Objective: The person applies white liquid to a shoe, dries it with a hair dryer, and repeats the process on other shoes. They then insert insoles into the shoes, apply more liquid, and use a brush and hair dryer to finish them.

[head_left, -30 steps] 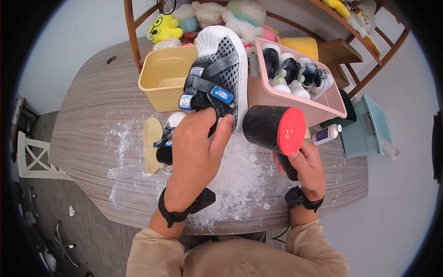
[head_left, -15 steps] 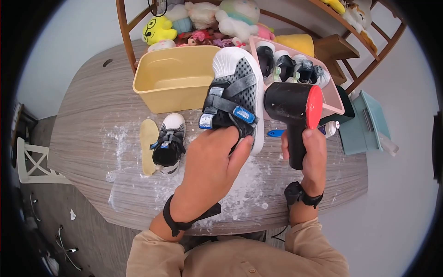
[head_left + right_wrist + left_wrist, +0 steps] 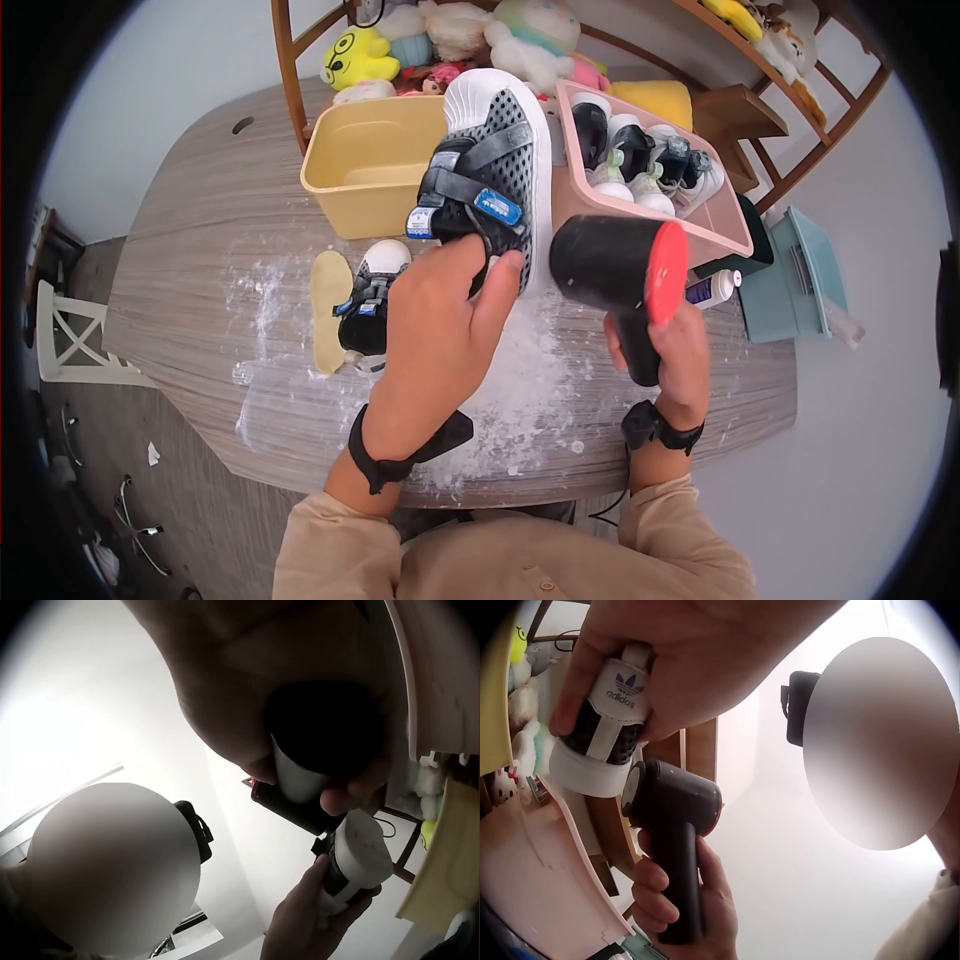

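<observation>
My left hand grips a black-and-white mesh sneaker at its heel, holding it toe-up above the table. Thumb and fingers clasp the heel end in the left wrist view, where the white heel tab shows. In my right hand is a black hair dryer with a red end disc, held by its handle. Its other end points at the side of the sneaker, close beside the sole. A matching sneaker rests on the table left of my left hand, next to a beige insole.
White powder is scattered over the wood-grain table. Behind stand a yellow bin and a pink bin holding several shoes. A white bottle and a teal container are at the right. Plush toys line the back.
The held sneaker shifted right and nearer, then moved back left and away. The hair dryer rose, then came down again; its red disc now faces more to the right than at first.
</observation>
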{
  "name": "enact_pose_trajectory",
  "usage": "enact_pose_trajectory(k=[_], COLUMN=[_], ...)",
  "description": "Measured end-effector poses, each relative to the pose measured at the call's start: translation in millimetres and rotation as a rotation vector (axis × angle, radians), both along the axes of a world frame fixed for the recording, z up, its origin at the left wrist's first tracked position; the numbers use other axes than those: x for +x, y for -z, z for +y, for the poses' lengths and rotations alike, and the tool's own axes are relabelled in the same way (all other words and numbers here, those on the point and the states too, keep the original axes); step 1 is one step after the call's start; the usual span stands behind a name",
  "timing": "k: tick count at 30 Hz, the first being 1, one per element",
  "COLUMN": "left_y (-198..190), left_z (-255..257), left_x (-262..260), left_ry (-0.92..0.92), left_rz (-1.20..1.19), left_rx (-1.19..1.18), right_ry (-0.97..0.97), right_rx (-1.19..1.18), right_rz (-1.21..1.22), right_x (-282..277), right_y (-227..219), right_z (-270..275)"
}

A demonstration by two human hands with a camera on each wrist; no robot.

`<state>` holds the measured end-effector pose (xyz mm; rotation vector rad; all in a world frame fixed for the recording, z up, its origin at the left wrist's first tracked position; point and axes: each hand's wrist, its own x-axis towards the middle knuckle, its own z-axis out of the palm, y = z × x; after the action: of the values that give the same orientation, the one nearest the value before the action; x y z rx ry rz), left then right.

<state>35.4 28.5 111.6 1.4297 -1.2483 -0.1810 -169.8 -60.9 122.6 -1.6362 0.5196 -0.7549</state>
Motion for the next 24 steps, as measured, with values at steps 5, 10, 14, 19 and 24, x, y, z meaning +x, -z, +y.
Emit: enact_pose_trajectory(k=[5, 10, 14, 19, 24], left_y=[2.3, 0.9, -0.4, 2.0, 0.9], left_z=[0.4, 0.8, 3.6, 1.4, 1.4], left_x=[4.8, 4.1, -0.3, -18.1, -21.0], left_ry=[-0.036, -0.048, 0.002, 0.087, 0.111], left_rz=[-0.058, -0.093, -0.076, -0.104, -0.178], left_rx=[-0.03, -0.043, -0.005, 0.005, 0.021], right_ry=[-0.041, -0.017, 0.015, 0.094, 0.1], right_rx=[-0.131, -0.111, -0.055, -0.013, -0.031], right_rz=[0.107, 0.101, 0.043, -0.029, -0.027], right_x=[2.5, 5.7, 9.9, 8.5, 5.0], right_y=[1.1, 2.2, 2.1, 3.0, 3.6], right_z=[2.2, 4.3, 6.3, 0.6, -4.2])
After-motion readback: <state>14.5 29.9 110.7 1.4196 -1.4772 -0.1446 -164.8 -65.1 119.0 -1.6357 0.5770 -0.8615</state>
